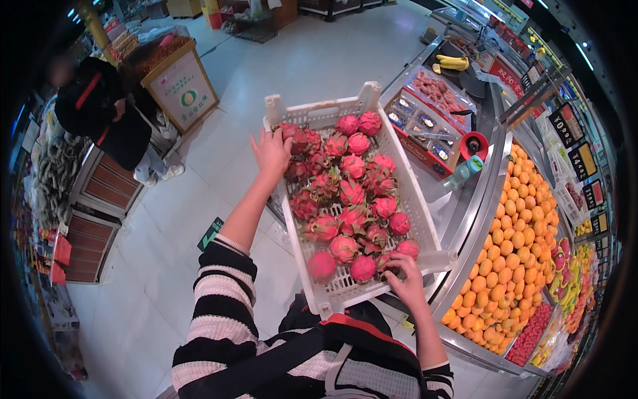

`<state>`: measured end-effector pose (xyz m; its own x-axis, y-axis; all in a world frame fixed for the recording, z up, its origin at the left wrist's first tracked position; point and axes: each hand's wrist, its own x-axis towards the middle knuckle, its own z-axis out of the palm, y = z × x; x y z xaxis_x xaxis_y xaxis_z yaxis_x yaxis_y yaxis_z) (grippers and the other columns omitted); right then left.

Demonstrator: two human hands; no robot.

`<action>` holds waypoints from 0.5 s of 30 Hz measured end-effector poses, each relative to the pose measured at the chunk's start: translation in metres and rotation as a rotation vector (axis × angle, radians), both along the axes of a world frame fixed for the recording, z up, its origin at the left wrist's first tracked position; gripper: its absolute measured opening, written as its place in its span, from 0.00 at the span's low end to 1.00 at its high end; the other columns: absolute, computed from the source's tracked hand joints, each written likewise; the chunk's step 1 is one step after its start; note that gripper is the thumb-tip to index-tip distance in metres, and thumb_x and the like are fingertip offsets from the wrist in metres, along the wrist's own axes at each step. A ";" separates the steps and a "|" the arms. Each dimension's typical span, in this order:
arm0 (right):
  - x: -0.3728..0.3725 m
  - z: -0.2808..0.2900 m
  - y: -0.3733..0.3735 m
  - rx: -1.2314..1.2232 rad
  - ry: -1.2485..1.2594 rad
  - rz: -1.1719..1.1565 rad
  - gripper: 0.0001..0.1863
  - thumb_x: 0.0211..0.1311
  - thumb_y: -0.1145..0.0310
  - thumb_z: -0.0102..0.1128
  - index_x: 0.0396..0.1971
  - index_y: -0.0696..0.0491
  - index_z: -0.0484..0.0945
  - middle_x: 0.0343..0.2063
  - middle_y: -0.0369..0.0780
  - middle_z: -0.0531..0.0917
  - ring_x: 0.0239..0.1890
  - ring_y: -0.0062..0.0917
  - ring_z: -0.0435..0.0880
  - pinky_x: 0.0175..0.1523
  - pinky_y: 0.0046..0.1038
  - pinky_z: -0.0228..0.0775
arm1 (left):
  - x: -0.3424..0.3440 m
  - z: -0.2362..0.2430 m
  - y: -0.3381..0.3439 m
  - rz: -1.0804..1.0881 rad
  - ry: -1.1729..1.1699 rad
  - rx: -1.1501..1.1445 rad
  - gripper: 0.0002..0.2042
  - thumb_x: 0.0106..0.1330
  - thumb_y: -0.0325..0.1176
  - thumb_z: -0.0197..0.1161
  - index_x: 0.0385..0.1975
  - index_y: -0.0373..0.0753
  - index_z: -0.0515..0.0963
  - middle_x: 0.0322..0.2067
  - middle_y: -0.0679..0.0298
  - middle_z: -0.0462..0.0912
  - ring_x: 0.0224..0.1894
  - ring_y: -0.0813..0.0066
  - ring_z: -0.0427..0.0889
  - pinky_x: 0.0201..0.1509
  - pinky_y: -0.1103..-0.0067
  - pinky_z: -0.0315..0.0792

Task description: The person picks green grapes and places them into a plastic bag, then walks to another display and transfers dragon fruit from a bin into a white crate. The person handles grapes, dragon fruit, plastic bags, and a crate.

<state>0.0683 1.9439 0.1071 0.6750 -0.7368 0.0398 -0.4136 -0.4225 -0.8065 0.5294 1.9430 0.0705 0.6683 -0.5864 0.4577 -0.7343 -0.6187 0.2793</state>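
Observation:
A white plastic crate (297, 233) full of pink-red dragon fruits (351, 192) stands tilted in front of me, its near end close to my body. My left hand (271, 153) is at the crate's left rim near the far corner. Its fingers are spread, with the fingertips against a dragon fruit there. At the near right corner, my right hand (406, 282) reaches over the rim. Its fingers curl around a dragon fruit that they partly hide. Green-tipped scales show on many of the fruits.
Right of the crate, a metal-edged counter holds boxed fruit (425, 126), a green-capped bottle (464, 171), a red round object (473, 145) and bananas (453, 63). Heaped oranges (508, 253) lie beyond the metal edge. A person in dark clothes (100, 113) stands at left by a sign-fronted bin (181, 86).

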 end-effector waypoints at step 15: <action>-0.036 -0.014 0.013 -0.632 0.339 0.223 0.19 0.40 0.67 0.68 0.37 0.41 0.77 0.37 0.31 0.77 0.49 0.27 0.74 0.67 0.43 0.53 | 0.004 -0.093 0.024 -0.137 1.272 -0.714 0.32 0.49 0.23 0.53 0.60 0.36 0.58 0.47 0.53 0.72 0.44 0.62 0.75 0.48 0.70 0.73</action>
